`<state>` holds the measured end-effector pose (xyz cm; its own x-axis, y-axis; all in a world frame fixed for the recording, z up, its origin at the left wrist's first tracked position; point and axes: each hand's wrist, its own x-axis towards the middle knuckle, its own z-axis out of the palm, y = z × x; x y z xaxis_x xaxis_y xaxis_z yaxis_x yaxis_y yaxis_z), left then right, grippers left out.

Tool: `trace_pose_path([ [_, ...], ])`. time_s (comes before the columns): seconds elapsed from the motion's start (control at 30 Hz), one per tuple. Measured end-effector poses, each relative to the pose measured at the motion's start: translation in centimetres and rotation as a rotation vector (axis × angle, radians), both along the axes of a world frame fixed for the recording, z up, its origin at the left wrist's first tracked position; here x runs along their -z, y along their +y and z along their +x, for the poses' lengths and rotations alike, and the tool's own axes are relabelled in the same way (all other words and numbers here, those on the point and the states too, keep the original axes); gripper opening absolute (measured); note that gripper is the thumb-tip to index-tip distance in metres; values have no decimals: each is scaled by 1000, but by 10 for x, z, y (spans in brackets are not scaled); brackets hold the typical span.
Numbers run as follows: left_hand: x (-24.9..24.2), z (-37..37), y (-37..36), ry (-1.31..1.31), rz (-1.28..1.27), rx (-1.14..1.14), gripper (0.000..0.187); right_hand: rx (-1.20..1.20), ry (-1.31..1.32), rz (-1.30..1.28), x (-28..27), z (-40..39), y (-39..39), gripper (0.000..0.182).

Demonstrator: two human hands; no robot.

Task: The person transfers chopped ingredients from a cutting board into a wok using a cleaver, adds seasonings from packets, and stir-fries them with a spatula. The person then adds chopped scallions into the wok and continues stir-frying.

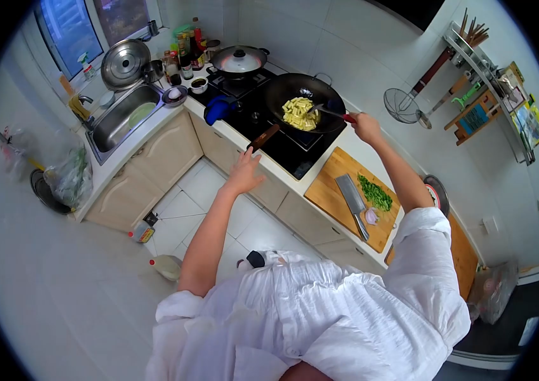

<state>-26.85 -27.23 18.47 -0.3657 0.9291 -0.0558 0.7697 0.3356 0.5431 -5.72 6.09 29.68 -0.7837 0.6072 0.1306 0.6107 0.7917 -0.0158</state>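
My right hand (366, 129) is closed around the red-ended handle of a spatula (329, 111), whose blade reaches into the food. Yellowish cut pieces of food (300, 114) lie in the dark wok (276, 95) on the stove. The wok's wooden handle (263, 137) points toward me. Just short of that handle, my left hand (244, 174) is held with its fingers apart and nothing in it.
A cutting board (326, 181) to the right carries a cleaver (350, 197), chopped greens (374, 192) and a piece of onion (371, 216). A lidded pan (239, 61) sits on the back burner. Left is the sink (107, 136). A strainer (401, 105) hangs on the wall.
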Motion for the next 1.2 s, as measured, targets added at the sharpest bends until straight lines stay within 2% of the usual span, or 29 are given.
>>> trace_pose_path([
  [0.1, 2, 0, 1, 2, 13, -8, 70, 46, 7, 21, -16, 33, -14, 31],
  [0.17, 2, 1, 0, 8, 18, -15, 71, -11, 58, -18, -18, 50, -18, 23],
  [0.27, 9, -2, 1, -11, 22, -9, 71, 52, 81, -97, -16, 63, -33, 20],
  [0.37, 10, -2, 1, -23, 32, -4, 70, 19, 150, -172, 13, 64, -27, 27],
  [0.63, 11, 1, -1, -30, 40, -16, 69, 183, 221, -86, 66, -3, -14, 22],
  [0.7, 10, 2, -2, -18, 49, -27, 69, 261, 287, -62, 71, -24, -3, 20],
  [0.87, 7, 5, -7, 1, 38, -45, 67, 283, 195, -91, 68, -65, 15, 26],
  [1.0, 10, 7, -14, -11, 27, -47, 67, 170, 146, -89, 66, -51, 26, 33],
  [1.13, 5, 9, -11, -36, 13, -58, 67, 88, 171, -87, 54, -19, 39, 21],
  [1.2, 5, 8, -8, -33, -2, -61, 67, 165, 170, -71, 52, -20, 45, 20],
])
